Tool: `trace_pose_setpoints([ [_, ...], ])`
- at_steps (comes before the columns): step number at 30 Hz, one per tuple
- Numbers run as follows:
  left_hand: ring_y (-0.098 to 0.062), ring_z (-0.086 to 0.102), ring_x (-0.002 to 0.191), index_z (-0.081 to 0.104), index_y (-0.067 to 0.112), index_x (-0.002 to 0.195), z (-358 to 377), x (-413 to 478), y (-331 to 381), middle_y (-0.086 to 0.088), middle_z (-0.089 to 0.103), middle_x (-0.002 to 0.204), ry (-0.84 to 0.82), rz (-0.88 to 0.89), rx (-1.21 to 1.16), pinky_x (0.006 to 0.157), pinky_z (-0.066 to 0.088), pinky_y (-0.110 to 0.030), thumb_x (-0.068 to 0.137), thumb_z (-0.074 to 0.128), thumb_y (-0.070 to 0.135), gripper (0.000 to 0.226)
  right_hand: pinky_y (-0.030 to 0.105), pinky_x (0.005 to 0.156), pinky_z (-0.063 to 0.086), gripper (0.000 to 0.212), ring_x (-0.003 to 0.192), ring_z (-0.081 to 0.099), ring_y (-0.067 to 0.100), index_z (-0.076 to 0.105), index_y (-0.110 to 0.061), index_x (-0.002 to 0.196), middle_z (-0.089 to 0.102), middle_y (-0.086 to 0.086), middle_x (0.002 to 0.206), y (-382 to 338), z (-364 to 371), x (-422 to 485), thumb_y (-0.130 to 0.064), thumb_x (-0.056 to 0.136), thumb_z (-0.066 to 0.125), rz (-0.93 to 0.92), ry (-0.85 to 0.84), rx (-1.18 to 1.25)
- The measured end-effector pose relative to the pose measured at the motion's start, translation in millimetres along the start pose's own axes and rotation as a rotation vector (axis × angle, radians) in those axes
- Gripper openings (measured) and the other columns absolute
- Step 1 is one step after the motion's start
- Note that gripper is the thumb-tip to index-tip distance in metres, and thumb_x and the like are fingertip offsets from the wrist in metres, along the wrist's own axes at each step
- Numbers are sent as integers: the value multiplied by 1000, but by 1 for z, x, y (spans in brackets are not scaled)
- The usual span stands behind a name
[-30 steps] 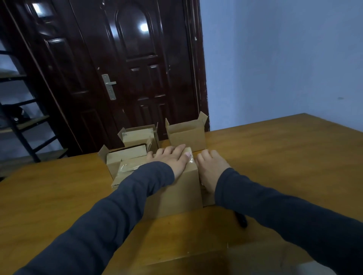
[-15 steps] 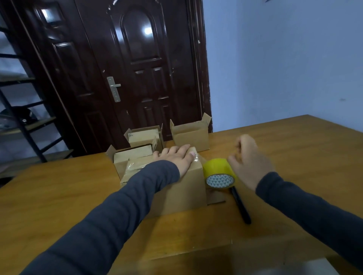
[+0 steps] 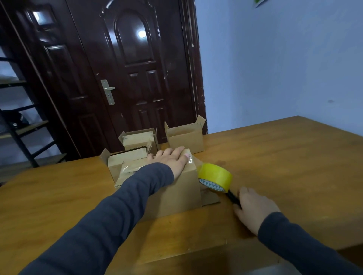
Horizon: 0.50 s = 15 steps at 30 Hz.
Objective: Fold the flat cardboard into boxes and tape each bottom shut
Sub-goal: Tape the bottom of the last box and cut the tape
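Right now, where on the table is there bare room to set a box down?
Free: the table right of the tape roll, and left of the open boxes. Crowded: the centre, where the left hand presses the near box, open boxes behind it, right hand and black pen by the roll.

No words or numbers can be read anywhere. The core face of the tape roll (image 3: 215, 176), just beyond the right hand (image 3: 255, 208), carries a band of small dark triangles and no lettering. Beyond the left hand (image 3: 172, 160), the far box (image 3: 185, 138) has faint dotted print along its right flap, too small to make out. A green scrap (image 3: 259, 2) on the wall, high above the right hand, is cut off by the frame.
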<state>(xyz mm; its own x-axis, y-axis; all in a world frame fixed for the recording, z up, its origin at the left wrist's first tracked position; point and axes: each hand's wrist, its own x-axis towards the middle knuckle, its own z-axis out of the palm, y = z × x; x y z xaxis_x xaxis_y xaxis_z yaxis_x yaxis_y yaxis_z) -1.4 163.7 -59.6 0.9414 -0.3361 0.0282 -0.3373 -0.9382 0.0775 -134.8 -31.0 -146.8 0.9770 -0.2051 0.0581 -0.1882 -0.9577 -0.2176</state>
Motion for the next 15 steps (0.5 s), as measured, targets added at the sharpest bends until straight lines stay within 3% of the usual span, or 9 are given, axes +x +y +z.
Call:
trace_pose_setpoints([
  [2, -26, 24, 139, 13, 41, 147, 0, 0, 0, 2, 27, 152, 3, 4, -3, 113, 11, -52, 95, 6, 56, 55, 33, 72, 52, 19, 81, 59, 21, 45, -15, 106, 47, 4, 100, 3, -3, 8, -31, 96, 42, 71, 32, 41],
  [5, -26, 25, 138, 14, 41, 147, 0, 0, 0, 2, 28, 152, 5, 6, -8, 113, 11, -52, 95, 7, 57, 55, 38, 61, 53, 17, 63, 55, 21, 48, -12, 97, 46, 4, 89, 19, -15, 23, -27, 97, 40, 148, 284, 224],
  [7, -26, 25, 138, 14, 41, 147, 1, 0, 0, 2, 29, 152, 12, 4, -14, 113, 11, -52, 95, 7, 57, 55, 38, 52, 45, 21, 54, 48, 20, 52, -8, 94, 49, 5, 75, 28, -29, 30, -24, 98, 39, 146, 389, 418],
  [11, -26, 26, 138, 14, 40, 147, 1, 0, 0, 1, 29, 152, 13, 10, -12, 113, 11, -52, 95, 8, 56, 54, 23, 37, 29, 25, 40, 36, 11, 60, -10, 98, 43, 4, 64, 24, -56, 25, -23, 99, 39, 90, 231, 1045],
  [15, -26, 26, 138, 14, 40, 147, 1, 0, 0, 1, 30, 152, 14, 9, -10, 113, 12, -52, 96, 9, 56, 54, 19, 33, 24, 21, 36, 32, 6, 60, -15, 109, 40, 2, 63, 5, -66, 7, -25, 99, 44, 46, 48, 1237],
])
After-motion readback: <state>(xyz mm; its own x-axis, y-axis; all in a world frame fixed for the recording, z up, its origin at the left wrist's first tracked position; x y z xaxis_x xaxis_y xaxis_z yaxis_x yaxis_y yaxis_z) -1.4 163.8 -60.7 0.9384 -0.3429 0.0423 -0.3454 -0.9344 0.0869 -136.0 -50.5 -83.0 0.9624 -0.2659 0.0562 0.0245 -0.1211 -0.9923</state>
